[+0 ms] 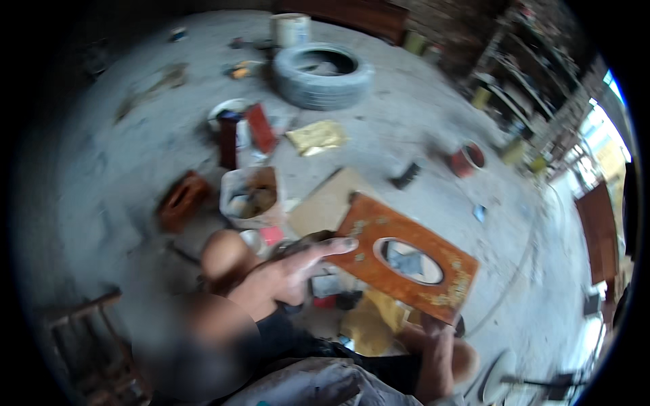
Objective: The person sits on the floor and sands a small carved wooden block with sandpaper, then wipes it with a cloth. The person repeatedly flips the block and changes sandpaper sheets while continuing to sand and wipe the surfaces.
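An orange-brown wooden panel (362,230) with an oval opening and pale floral marks near its ends is held tilted over my lap. It looks like a tissue box top. My left hand (294,271) grips its left end, one digit stretched over the upper face and the other fingers largely hidden. Below the right end, my right hand (437,331) holds the lower corner, its fingers mostly behind the wood. Through the opening something grey-blue and white shows. Between my legs lies a yellow-gold sheet or bag (372,321), blurred.
Ahead stand a white tub (230,210) with cloudy contents, a cardboard sheet (325,206), a reddish slotted box (183,201) and dark red pieces (261,128). Farther off are a tire (323,91), a gold packet (317,138) and a red pot (467,160). A wooden frame (101,338) stands left.
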Motion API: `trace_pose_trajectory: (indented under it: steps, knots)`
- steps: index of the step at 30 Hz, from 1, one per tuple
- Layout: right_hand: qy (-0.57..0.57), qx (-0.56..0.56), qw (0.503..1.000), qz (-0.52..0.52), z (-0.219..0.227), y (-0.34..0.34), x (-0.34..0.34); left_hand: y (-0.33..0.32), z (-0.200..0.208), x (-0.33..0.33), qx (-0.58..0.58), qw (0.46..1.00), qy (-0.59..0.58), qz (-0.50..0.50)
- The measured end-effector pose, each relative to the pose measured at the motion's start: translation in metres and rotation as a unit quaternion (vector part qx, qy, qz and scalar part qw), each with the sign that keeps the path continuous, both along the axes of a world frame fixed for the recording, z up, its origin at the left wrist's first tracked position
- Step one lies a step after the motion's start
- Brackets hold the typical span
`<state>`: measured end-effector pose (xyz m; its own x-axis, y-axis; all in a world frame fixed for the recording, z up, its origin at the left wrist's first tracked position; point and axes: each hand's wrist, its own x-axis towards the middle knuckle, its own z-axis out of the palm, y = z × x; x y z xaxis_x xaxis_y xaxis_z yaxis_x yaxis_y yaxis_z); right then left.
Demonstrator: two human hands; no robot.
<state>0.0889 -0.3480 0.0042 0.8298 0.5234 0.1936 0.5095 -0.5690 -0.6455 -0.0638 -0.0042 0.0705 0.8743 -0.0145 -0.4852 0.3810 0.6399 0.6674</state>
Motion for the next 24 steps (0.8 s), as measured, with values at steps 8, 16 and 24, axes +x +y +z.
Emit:
trace_pose_trajectory:
  steps: [8, 16, 24]
  knots:
    - [0.459, 0.445, 0.747, 0.184, 0.046, 0.099, 0.050, 0.056, 0.064, -0.035, 0.149, 0.927, -0.279, 0.202]
    - [0.356, 0.113, 0.893, 0.252, 0.041, 0.089, 0.111, 0.122, 0.072, -0.204, 0.102, 0.780, -0.269, 0.555]
    - [0.245, -0.175, 0.952, 0.047, -0.071, -0.180, 0.358, 0.173, -0.162, -0.360, -0.017, 0.577, -0.076, 0.813]
